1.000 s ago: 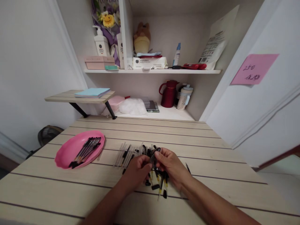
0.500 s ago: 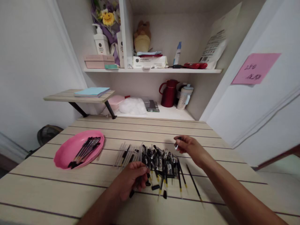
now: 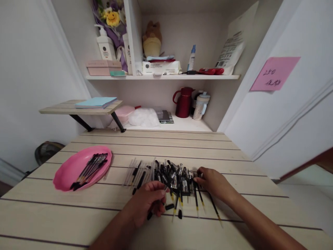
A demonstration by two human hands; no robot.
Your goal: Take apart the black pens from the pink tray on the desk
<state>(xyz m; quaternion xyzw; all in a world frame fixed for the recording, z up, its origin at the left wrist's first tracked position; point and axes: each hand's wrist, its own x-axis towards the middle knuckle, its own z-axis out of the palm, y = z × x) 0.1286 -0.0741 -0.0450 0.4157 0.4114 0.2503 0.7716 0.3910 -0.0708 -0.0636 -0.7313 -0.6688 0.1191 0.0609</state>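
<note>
A heap of black pens and loose pen parts (image 3: pixel 170 175) lies in the middle of the wooden table (image 3: pixel 166 146). My left hand (image 3: pixel 147 201) rests at the heap's near edge, fingers curled round a black pen whose tip sticks out below the palm. My right hand (image 3: pixel 212 182) is on the right side of the heap, fingertips pinched on a small pen part. A pink tray (image 3: pixel 67 170) at the left holds several finished black pens (image 3: pixel 90 166). Clear pen barrels (image 3: pixel 134 172) lie between the tray and the heap.
Behind the table is an alcove with a red jug (image 3: pixel 183 102), a cup (image 3: pixel 199 106), a white bag (image 3: pixel 143 117) and shelves of bottles and boxes. A small raised shelf (image 3: pixel 78 108) carries a blue notebook. A pink note (image 3: pixel 274 73) sticks on the door at right.
My hands, together over the heap a second ago, have parted. The right hand swung out to the right, then came back down onto the heap. The left hand stayed low with its pen.
</note>
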